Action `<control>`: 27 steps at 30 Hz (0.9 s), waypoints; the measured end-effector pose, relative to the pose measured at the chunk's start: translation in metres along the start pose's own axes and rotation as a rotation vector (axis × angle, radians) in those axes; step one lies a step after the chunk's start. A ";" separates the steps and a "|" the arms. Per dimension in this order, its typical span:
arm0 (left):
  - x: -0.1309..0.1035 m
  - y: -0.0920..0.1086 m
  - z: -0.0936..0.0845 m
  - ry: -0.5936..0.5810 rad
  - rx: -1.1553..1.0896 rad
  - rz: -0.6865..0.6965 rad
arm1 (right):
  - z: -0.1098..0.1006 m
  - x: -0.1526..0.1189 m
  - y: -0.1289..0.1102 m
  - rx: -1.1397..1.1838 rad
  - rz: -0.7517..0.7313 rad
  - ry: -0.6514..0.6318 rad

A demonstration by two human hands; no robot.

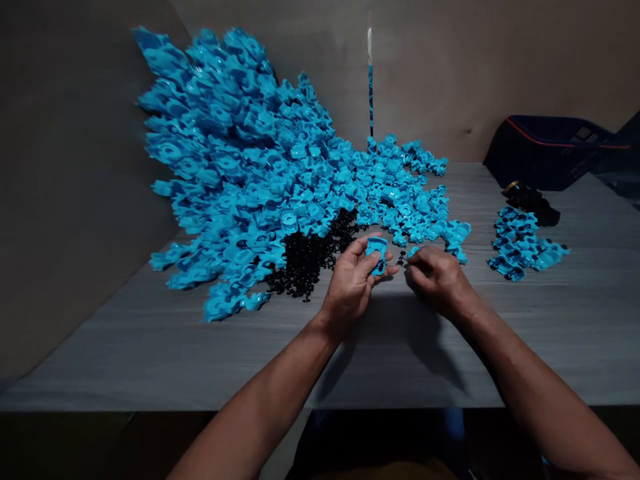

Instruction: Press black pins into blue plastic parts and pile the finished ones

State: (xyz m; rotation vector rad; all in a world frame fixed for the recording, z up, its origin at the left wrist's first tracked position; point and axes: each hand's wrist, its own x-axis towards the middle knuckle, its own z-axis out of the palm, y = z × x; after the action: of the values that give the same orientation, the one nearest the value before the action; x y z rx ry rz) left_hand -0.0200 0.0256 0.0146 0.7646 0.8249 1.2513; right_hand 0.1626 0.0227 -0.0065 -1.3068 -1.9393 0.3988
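In my left hand (353, 280) is a light-blue plastic toy car body (377, 253), with the thumb pressed on it and the underside seeming to face up. My right hand (437, 277) is closed in a pinch just to the right of it. At its fingertips shows a small black wheel axle (401, 258), shaped like a dumbbell. A gap separates the two hands. Beyond them spreads a big pile of similar blue car bodies (240, 153). A heap of black wheel axles (305, 263) lies left of my left hand, against the pile's front edge.
At the right sits a smaller group of blue car bodies (520, 243) with black parts on them. Behind it are a dark object with a gold-coloured ring (533, 200) and a dark blue bag (555, 150) with red trim. The grey table (175, 367) meets a wall behind.
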 end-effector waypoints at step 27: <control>-0.016 -0.008 0.010 -0.156 0.309 0.104 | -0.003 -0.004 -0.027 0.053 -0.438 0.340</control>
State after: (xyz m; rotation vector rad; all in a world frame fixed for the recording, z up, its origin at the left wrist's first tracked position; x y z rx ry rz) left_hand -0.0091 0.0080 0.0148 1.1518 0.8697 1.1514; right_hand 0.1481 0.0073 0.0107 -0.8177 -1.8385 0.0066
